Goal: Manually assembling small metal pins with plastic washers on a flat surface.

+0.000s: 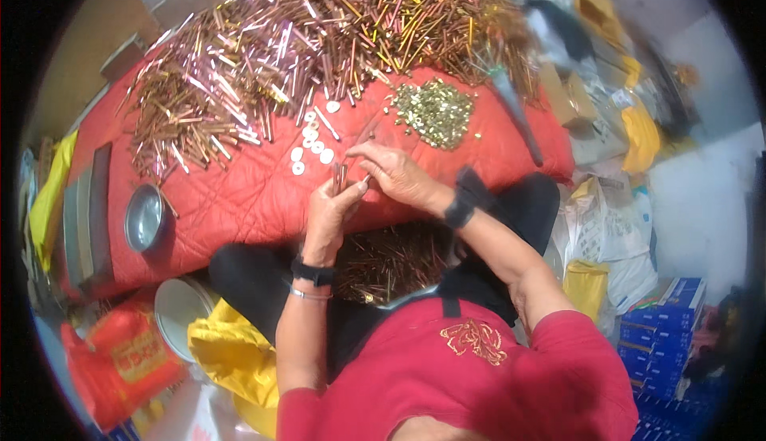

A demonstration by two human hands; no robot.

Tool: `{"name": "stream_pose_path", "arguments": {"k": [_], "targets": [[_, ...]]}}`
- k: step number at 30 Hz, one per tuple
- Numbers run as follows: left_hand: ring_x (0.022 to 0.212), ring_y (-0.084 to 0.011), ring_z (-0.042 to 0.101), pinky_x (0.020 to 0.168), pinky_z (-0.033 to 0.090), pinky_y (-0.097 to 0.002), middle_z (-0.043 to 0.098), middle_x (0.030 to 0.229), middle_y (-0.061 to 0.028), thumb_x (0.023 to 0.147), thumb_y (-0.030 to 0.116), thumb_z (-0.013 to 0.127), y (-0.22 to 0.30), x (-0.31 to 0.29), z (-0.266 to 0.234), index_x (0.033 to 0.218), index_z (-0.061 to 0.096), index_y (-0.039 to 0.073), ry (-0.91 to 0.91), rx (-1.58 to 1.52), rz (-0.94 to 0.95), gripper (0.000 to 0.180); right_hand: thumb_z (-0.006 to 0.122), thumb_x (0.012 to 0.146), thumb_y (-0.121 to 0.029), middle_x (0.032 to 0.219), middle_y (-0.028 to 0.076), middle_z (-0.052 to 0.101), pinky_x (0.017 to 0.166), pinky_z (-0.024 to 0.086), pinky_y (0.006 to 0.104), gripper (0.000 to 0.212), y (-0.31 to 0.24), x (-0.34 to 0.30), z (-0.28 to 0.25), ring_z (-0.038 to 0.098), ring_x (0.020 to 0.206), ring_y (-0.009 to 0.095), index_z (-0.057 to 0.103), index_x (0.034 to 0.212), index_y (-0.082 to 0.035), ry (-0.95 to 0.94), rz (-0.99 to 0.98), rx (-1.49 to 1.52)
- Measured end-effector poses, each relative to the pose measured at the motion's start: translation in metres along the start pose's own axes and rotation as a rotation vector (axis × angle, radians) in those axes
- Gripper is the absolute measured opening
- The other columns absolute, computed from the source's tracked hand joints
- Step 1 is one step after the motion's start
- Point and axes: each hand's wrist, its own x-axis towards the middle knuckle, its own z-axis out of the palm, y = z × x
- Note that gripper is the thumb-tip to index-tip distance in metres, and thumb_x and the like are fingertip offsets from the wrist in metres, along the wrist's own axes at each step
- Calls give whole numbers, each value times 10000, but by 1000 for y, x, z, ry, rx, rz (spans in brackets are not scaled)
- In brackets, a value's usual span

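Note:
My left hand (324, 216) is closed around a few short, shiny coppery tubes (340, 176) that stick up from its fingers. Close beside it, my right hand (405, 178) has thumb and finger pinched at the left thumb; whatever small piece is between them is too small to name. Beyond the hands, several white rings (311, 143) lie on a red quilted cloth (239, 194). To their right is a heap of small brass-coloured pieces (435, 114). A large pile of similar coppery tubes (319, 34) spreads across the far side.
A metal bowl (144, 218) sits at the cloth's left, near dark flat strips (99, 210). More tubes (391, 261) lie between my legs. A whisk broom (515, 106) rests at the right. Bags (231, 353) and blue boxes (662, 329) stand around.

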Motion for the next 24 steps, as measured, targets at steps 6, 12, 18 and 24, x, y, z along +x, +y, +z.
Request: {"name": "stream_pose_path", "arguments": {"k": [6, 12, 18, 24], "targets": [[657, -56, 475, 581, 389, -253, 543, 687, -12, 834, 50, 643, -4, -5, 1, 687, 562, 8, -127, 875, 574, 174, 483, 944, -167, 961, 155, 635, 808, 477, 355, 227, 13, -16, -14, 616, 921, 273, 577, 1095, -27, -309, 368, 13], [666, -73, 393, 587, 362, -256, 399, 670, 10, 860, 50, 625, 5, 1, -17, 752, 558, -14, -40, 719, 491, 142, 499, 935, -153, 930, 107, 661, 757, 510, 334, 221, 14, 17, -65, 627, 823, 190, 622, 1034, 2, -399, 425, 94], [670, -196, 474, 605, 392, -310, 485, 700, -77, 829, 9, 627, 3, 24, -24, 856, 600, 0, 316, 760, 610, 39, 577, 747, -12, 931, 79, 555, 760, 428, 409, 122, 128, 87, -104, 544, 908, 282, 587, 854, -68, 211, -59, -980], [1063, -356, 532, 898, 405, -447, 577, 1157, -192, 759, -22, 617, 11, 55, -27, 1041, 635, 55, 408, 1080, 852, 293, 585, 730, -123, 910, 26, 538, 759, 417, 373, 140, 184, 99, -130, 524, 905, 225, 596, 869, -137, 150, -279, -1302]]}}
